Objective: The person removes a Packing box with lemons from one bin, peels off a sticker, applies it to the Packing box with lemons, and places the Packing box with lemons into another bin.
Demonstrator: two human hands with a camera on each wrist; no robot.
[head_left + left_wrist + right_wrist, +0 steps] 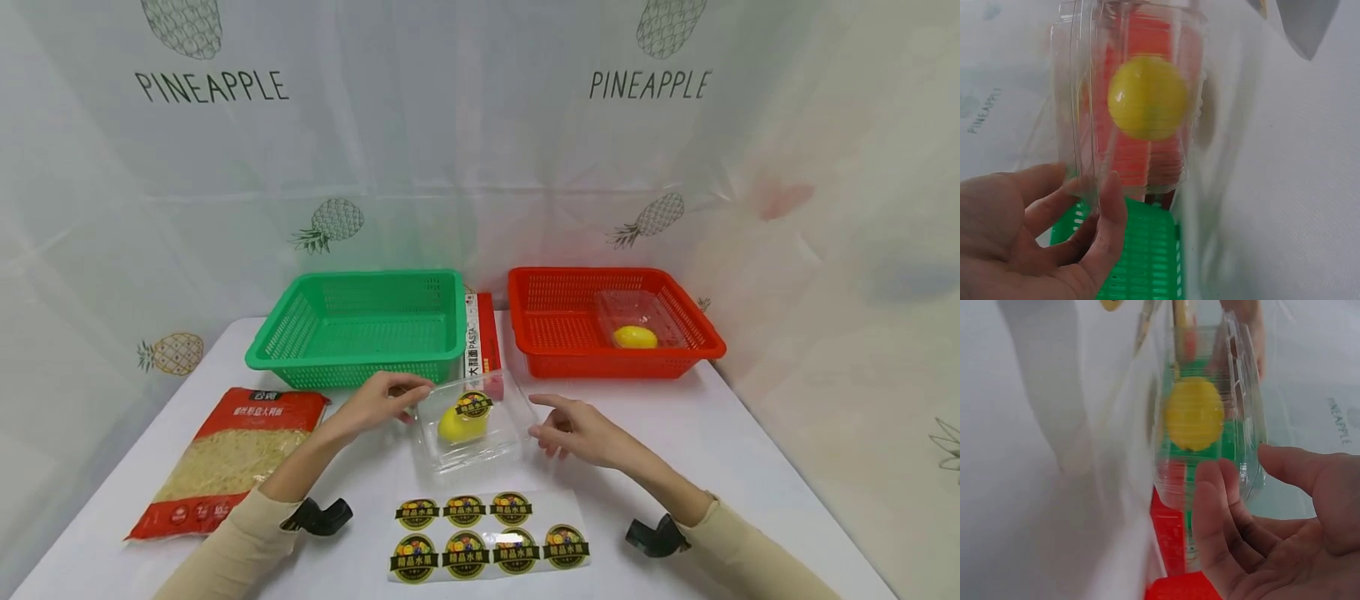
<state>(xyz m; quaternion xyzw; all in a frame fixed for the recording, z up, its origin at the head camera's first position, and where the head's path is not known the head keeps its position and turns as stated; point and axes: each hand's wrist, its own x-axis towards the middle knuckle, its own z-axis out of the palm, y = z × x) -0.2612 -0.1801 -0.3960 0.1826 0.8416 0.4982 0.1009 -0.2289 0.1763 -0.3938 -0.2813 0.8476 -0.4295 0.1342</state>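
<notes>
A clear plastic clamshell box point(442, 461) is raised over the middle of the table, its lid down. Inside lies a yellow lemon point(1147, 97), and a round black-and-gold fruit sticker point(474, 405) is on the lid. My left hand point(384, 402) pinches the box's left rim between thumb and fingers. At the opposite end, my right hand point(581, 429) has its thumb and fingertips about the right rim. In the right wrist view, the lemon point(1194, 414) shows through the clear wall. Below the box lies a sheet of matching stickers point(491, 536).
A green basket point(360, 371) stands at the back left. The red basket point(600, 367) at the back right holds another clear box with a lemon point(635, 337). Between them lies a red-and-white pasta box point(489, 333). A bag of pasta point(232, 458) lies at the left.
</notes>
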